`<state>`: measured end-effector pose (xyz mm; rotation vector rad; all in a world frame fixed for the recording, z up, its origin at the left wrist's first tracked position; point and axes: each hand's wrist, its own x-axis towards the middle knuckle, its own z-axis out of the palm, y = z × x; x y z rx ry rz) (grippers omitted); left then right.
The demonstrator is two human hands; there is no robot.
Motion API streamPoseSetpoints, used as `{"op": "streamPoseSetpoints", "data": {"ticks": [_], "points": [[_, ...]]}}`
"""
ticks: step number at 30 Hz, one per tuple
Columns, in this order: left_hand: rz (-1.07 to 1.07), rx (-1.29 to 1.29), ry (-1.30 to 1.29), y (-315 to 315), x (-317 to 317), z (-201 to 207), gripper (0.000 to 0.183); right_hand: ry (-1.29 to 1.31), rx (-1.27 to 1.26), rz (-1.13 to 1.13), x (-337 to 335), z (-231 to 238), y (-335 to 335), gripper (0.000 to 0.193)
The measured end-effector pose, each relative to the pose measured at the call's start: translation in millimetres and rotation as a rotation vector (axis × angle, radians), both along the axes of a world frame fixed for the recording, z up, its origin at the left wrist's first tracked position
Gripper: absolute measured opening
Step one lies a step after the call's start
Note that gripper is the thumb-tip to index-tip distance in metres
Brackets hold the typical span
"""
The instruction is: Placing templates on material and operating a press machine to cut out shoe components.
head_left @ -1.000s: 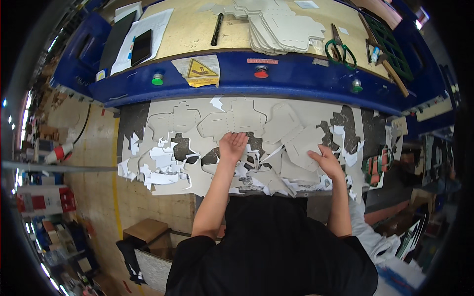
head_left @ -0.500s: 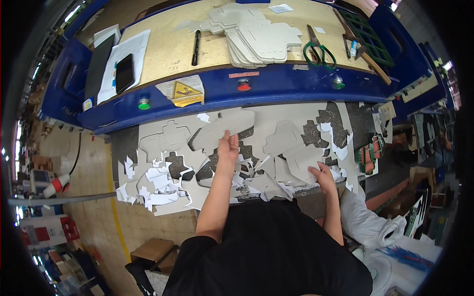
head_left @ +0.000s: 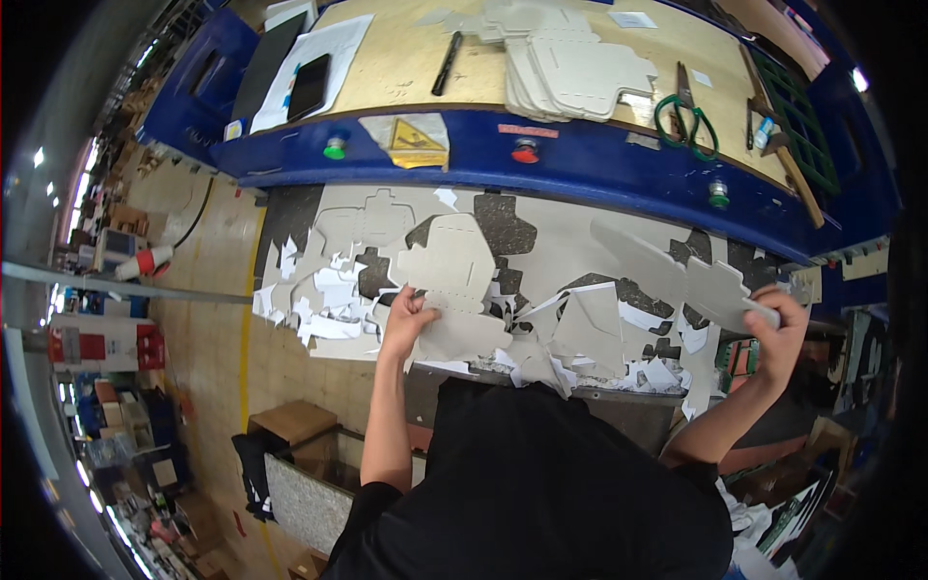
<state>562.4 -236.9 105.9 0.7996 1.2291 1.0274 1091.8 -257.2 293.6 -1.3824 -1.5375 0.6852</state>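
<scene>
My left hand (head_left: 404, 324) pinches the near-left edge of a grey die-cut cardboard blank (head_left: 449, 261), its thumb on top. That blank has crease lines and a slit, and it lies over the cut sheet in front of me. Off to the right, my right hand (head_left: 776, 324) grips the outer end of a second cardboard blank (head_left: 710, 290), which is tilted and partly blurred. Beneath both is the large grey cardboard sheet (head_left: 561, 227), with dark cut-out openings and torn white and grey scraps (head_left: 333, 304) along its near side.
A blue machine beam (head_left: 619, 155) with a red button (head_left: 525, 150) and green buttons crosses behind the sheet. On the wooden top beyond it lie stacked blanks (head_left: 580, 72), green-handled scissors (head_left: 686, 121), a hammer (head_left: 797, 179), a black marker (head_left: 447, 64) and a phone (head_left: 309, 87).
My right hand has swung outward to the right and up with a blank. My left hand has come nearer and now holds a blank close to the near edge. The whole view has shifted.
</scene>
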Motion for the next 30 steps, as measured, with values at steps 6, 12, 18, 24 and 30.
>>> {"op": "streamPoseSetpoints", "data": {"ticks": [6,12,18,24,30], "points": [[-0.192,-0.028,-0.027,11,15,-1,0.041,-0.093,-0.079,0.291,-129,40,100,0.025],[-0.171,-0.092,-0.492,18,14,-4,0.036,-0.016,-0.073,0.232,-286,-83,161,0.028],[-0.152,0.06,0.066,-8,-58,-43,0.046,0.151,-0.385,0.179,-406,-146,149,0.033],[-0.316,0.15,0.288,41,-174,-21,0.046,0.249,-0.279,-0.03,-527,-140,178,0.03],[-0.701,0.218,0.619,187,-380,-30,0.044,0.553,-0.933,-0.047,-566,-184,194,0.05]]}}
